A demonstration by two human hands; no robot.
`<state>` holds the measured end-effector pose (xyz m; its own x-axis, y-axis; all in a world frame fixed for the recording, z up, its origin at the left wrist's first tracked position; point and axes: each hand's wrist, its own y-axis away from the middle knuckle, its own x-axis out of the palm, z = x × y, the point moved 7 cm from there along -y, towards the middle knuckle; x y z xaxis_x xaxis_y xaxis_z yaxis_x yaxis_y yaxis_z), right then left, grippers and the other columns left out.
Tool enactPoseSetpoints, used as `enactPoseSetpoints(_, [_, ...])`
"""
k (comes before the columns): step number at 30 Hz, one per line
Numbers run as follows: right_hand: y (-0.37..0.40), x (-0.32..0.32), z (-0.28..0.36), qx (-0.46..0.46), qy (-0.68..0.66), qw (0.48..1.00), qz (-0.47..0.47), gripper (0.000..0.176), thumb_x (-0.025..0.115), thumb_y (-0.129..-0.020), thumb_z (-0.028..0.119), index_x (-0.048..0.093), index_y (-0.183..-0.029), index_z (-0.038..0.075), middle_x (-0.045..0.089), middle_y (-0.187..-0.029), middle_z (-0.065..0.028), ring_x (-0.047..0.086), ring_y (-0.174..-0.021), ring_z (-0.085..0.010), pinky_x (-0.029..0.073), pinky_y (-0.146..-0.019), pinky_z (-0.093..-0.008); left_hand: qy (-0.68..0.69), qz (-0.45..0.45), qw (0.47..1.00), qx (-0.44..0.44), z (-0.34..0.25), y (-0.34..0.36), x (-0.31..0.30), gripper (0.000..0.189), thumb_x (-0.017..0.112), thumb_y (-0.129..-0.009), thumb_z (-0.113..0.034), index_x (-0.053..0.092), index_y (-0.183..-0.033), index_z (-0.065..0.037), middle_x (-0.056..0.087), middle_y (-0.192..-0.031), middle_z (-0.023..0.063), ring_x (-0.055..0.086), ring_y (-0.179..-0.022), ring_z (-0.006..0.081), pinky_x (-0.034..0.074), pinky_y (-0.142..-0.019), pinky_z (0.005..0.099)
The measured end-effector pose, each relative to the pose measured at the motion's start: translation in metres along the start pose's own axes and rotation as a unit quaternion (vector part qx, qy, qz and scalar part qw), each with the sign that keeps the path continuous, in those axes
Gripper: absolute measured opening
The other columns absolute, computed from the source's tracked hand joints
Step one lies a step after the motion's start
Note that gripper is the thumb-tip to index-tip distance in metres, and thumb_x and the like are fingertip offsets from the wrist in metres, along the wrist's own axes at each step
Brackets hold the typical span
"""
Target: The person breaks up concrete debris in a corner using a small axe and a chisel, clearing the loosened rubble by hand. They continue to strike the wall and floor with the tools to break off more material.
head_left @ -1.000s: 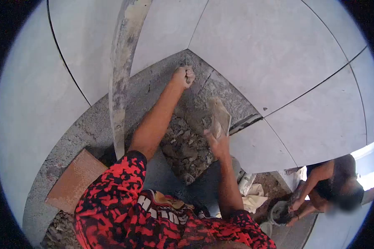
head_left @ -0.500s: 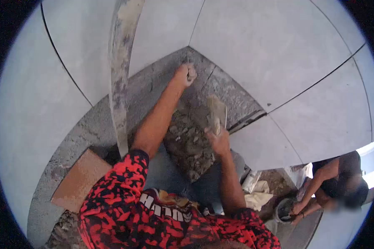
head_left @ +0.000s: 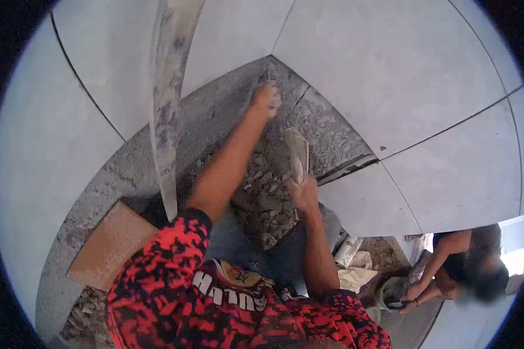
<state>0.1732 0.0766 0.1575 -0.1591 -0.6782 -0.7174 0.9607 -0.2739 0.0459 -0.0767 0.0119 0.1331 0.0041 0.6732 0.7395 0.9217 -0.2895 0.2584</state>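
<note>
My left hand (head_left: 268,99) is closed in a fist against the grey cement strip (head_left: 326,122), close to the corner where the large pale tiles (head_left: 384,64) meet. Whatever its fingers grip is too small and blurred to name. Lower and to the right, my right hand (head_left: 303,193) is wrapped round a flat, mortar-smeared trowel (head_left: 297,152), its blade pointing up and away from me. Beneath both arms lies a heap of broken rubble and wet mortar (head_left: 262,206).
A long, stained straight board (head_left: 167,104) stands at my left. A reddish-brown tile (head_left: 112,244) leans near my left sleeve, above more rubble (head_left: 87,320). At the lower right, a co-worker (head_left: 448,256) bends with both hands at a bucket (head_left: 393,291), beside a crumpled pale sack (head_left: 358,272).
My left hand has shifted slightly up and right towards the corner. The trowel in my right hand has moved a little left and turned more edge-on. The camera view has shifted slightly.
</note>
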Motion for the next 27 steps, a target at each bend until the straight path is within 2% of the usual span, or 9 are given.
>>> enactPoseSetpoints(3, [-0.007, -0.006, 0.006, -0.008, -0.044, 0.998, -0.045, 0.032, 0.056, -0.068, 0.028, 0.050, -0.082, -0.001, 0.052, -0.065, -0.0198, 0.051, -0.064, -0.0360, 0.040, -0.057, -0.0372, 0.098, 0.218, 0.963, -0.128, 0.015, -0.028, 0.005, 0.014, 0.040, -0.078, -0.018, 0.049, -0.073, -0.008, 0.046, -0.059, 0.0036, 0.042, -0.042, 0.0159, 0.028, -0.034, 0.0309])
enactPoseSetpoints(5, [0.001, -0.008, 0.012, -0.007, -0.014, 0.998, -0.054, 0.033, 0.056, -0.069, 0.030, 0.050, -0.081, 0.000, 0.053, -0.066, -0.0189, 0.051, -0.063, -0.0349, 0.040, -0.056, -0.0369, -0.271, -0.036, 0.921, 0.276, 0.001, -0.022, -0.010, 0.018, 0.039, -0.080, -0.021, 0.051, -0.085, -0.008, 0.046, -0.059, 0.0024, 0.039, -0.037, 0.0120, 0.026, -0.030, 0.0265])
enactPoseSetpoints(8, [-0.006, -0.006, 0.012, 0.007, -0.015, 0.998, -0.067, 0.033, 0.055, -0.070, 0.031, 0.050, -0.081, 0.000, 0.053, -0.064, -0.0181, 0.051, -0.060, -0.0332, 0.040, -0.056, -0.0366, -0.244, -0.001, 0.954, 0.173, 0.016, -0.033, -0.018, 0.021, 0.042, -0.079, -0.020, 0.049, -0.094, -0.007, 0.047, -0.062, 0.0042, 0.044, -0.044, 0.0133, 0.034, -0.034, 0.0271])
enactPoseSetpoints(9, [-0.002, -0.002, 0.007, 0.012, -0.013, 0.998, -0.060, 0.033, 0.055, -0.070, 0.031, 0.050, -0.081, 0.000, 0.053, -0.064, -0.0181, 0.051, -0.060, -0.0332, 0.040, -0.056, -0.0366, -0.042, 0.181, 0.983, -0.010, 0.026, -0.029, -0.017, 0.023, 0.045, -0.077, -0.020, 0.049, -0.094, -0.005, 0.051, -0.075, 0.0117, 0.052, -0.065, 0.0197, 0.043, -0.057, 0.0344])
enactPoseSetpoints(13, [-0.015, -0.003, 0.002, 0.015, -0.034, 0.997, -0.071, 0.034, 0.055, -0.071, 0.031, 0.049, -0.081, -0.002, 0.052, -0.060, -0.0154, 0.051, -0.056, -0.0257, 0.039, -0.054, -0.0340, -0.091, 0.133, 0.987, -0.016, 0.022, -0.027, -0.018, 0.024, 0.047, -0.076, -0.019, 0.049, -0.094, -0.004, 0.052, -0.070, 0.0107, 0.052, -0.066, 0.0207, 0.042, -0.058, 0.0356])
enactPoseSetpoints(16, [-0.014, 0.007, 0.008, 0.030, -0.081, 0.994, -0.060, 0.033, 0.055, -0.071, 0.029, 0.049, -0.080, -0.002, 0.052, -0.058, -0.0127, 0.050, -0.054, -0.0205, 0.039, -0.052, -0.0318, -0.399, -0.003, 0.861, 0.316, 0.005, -0.017, -0.010, 0.020, 0.041, -0.080, -0.019, 0.048, -0.095, -0.009, 0.041, -0.050, -0.0025, 0.036, -0.033, 0.0072, 0.026, -0.027, 0.0195])
enactPoseSetpoints(17, [-0.011, 0.005, 0.012, -0.002, -0.101, 0.992, -0.075, 0.032, 0.055, -0.071, 0.028, 0.050, -0.080, -0.002, 0.051, -0.058, -0.0112, 0.049, -0.053, -0.0181, 0.039, -0.052, -0.0307, -0.398, -0.006, 0.863, 0.309, 0.002, 0.013, -0.014, 0.020, 0.041, -0.080, -0.019, 0.048, -0.095, -0.009, 0.041, -0.050, -0.0025, 0.036, -0.033, 0.0072, 0.026, -0.027, 0.0195])
enactPoseSetpoints(19, [-0.018, 0.000, 0.014, -0.010, -0.103, 0.990, -0.093, 0.031, 0.055, -0.071, 0.028, 0.050, -0.079, -0.002, 0.051, -0.057, -0.0102, 0.048, -0.052, -0.0175, 0.038, -0.052, -0.0304, 0.128, 0.243, 0.951, -0.141, 0.005, 0.087, 0.025, 0.022, 0.038, -0.082, -0.024, 0.048, -0.095, -0.009, 0.041, -0.053, -0.0011, 0.035, -0.035, 0.0080, 0.028, -0.029, 0.0188])
enactPoseSetpoints(27, [0.010, 0.003, 0.001, 0.032, -0.097, 0.990, -0.100, 0.032, 0.055, -0.071, 0.029, 0.051, -0.078, -0.001, 0.054, -0.062, -0.0114, 0.051, -0.059, -0.0208, 0.040, -0.056, -0.0311, 0.124, 0.074, 0.988, -0.044, 0.001, 0.045, -0.016, 0.024, 0.039, -0.083, -0.028, 0.046, -0.091, -0.006, 0.041, -0.057, -0.0001, 0.031, -0.036, 0.0080, 0.025, -0.029, 0.0186])
